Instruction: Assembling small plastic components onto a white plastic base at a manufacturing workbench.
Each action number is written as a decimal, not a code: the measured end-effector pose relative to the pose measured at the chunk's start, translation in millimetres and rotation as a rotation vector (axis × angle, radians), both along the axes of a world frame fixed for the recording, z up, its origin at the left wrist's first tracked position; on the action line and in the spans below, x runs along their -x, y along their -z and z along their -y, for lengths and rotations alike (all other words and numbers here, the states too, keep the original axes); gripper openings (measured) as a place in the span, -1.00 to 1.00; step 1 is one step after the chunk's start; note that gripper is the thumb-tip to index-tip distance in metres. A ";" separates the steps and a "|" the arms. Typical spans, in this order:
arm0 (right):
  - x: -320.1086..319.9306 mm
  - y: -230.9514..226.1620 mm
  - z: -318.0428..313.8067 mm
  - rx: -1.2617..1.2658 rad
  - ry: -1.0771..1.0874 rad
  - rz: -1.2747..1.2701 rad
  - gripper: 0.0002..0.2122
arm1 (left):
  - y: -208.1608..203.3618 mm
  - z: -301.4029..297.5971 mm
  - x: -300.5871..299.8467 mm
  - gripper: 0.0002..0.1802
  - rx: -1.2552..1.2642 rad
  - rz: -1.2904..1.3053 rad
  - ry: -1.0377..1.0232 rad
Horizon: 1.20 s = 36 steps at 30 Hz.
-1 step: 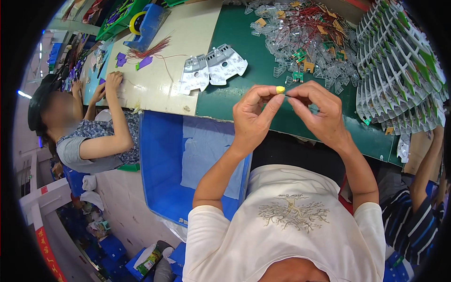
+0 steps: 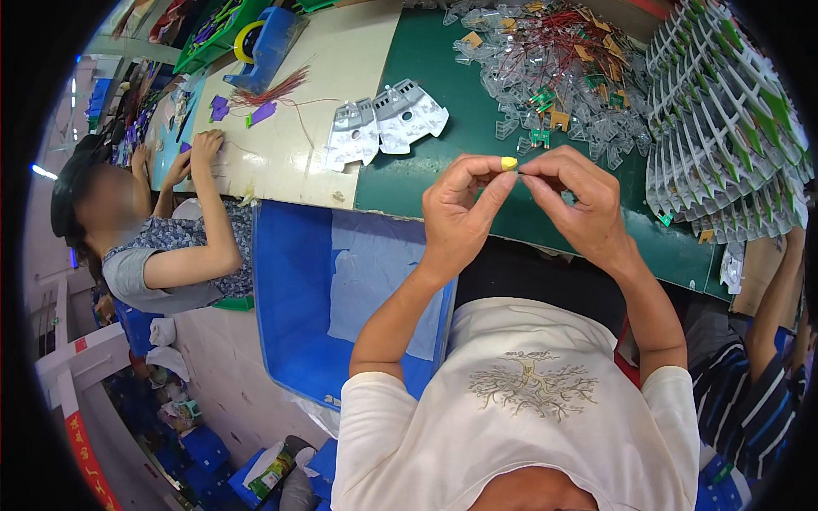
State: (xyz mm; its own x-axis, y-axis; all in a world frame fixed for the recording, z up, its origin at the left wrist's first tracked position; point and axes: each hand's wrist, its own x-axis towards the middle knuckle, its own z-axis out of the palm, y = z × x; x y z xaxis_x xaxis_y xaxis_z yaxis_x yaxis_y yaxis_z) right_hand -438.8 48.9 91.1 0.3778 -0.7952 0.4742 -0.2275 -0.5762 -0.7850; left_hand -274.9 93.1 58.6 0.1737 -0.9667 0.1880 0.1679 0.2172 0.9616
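Note:
Above the green tabletop (image 2: 477, 128), my left hand (image 2: 460, 209) is closed in a pinch, thumb against index finger. A small yellow piece (image 2: 509, 163) shows at the tip of that index finger; whether it is wrapped on the finger or held is unclear. Close to its right, my right hand (image 2: 588, 200) also pinches with thumb and index finger. Something tiny and thin seems to lie between the two sets of fingertips, too small to name. Left of my hands rest two grey-and-white moulded plastic parts (image 2: 411, 117), side by side across the seam between table surfaces.
A heap of clear plastic pieces (image 2: 515, 89) with red wires and small green boards lies beyond my hands. Stacked grey-and-green curved parts (image 2: 716, 128) rise at right. A blue bin (image 2: 294, 289) stands below the table edge. A co-worker (image 2: 183, 255) sits at left near a blue tape dispenser (image 2: 277, 47).

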 end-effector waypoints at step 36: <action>68.8 13.4 -23.8 -0.485 0.115 -0.078 -0.96 | 35.6 -12.8 -31.8 -0.83 0.349 1.359 -0.131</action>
State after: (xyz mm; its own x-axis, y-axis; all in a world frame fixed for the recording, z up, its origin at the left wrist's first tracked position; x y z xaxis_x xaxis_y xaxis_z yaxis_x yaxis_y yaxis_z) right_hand -507.6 72.7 77.8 0.2944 -0.9556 0.0135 -0.3368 -0.1170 -0.9343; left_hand -243.1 105.9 23.0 -0.2507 -0.8276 0.5023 -0.8747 0.4159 0.2488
